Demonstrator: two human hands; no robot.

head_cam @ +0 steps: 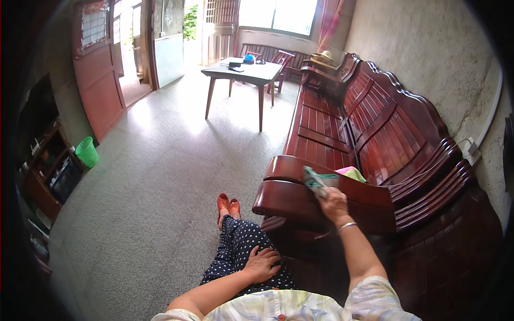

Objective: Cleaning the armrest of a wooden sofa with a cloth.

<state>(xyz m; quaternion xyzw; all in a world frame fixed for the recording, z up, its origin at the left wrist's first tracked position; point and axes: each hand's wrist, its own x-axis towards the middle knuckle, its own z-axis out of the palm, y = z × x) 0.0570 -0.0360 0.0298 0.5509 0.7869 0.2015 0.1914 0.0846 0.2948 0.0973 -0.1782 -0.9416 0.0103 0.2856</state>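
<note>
My right hand [334,204] is closed on a green and white cloth [315,179], which lies over the glossy armrest [285,196] of a dark red wooden sofa. A silver bracelet circles that wrist. My left hand [263,263] rests on my thigh, on navy trousers with white dots, its fingers spread and nothing visible in it. Just beyond the armrest, a pink and yellow-green cloth [352,173] lies on the sofa's seat.
The long slatted sofa [321,120] runs along the right wall, with a straw hat [326,56] at its far end. A wooden table [247,72] bears a blue object. A green wastebasket [87,152] stands left by a cabinet. A white cable [425,172] crosses the sofa.
</note>
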